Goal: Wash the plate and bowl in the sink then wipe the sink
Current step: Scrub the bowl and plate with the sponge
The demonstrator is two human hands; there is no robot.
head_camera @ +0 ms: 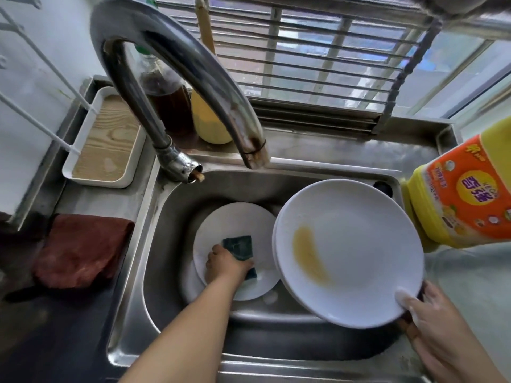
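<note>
A large white plate (pixel 356 244) with a yellow-brown smear is held tilted over the right half of the steel sink (pixel 166 217). My right hand (pixel 434 322) grips its near rim, thumb on the plate's face. A second white rim shows just behind its left edge. A smaller white dish (pixel 235 219) lies on the sink floor at the left. My left hand (pixel 226 265) rests on that dish and holds a dark green sponge (pixel 239 247) against it.
The curved tap (pixel 193 64) arches over the sink's back edge. A yellow-orange detergent bottle (pixel 467 194) stands at the right. A folded dark red cloth (pixel 80 247) lies on the left counter beside a white tray (pixel 105 139). Bottles stand behind the tap.
</note>
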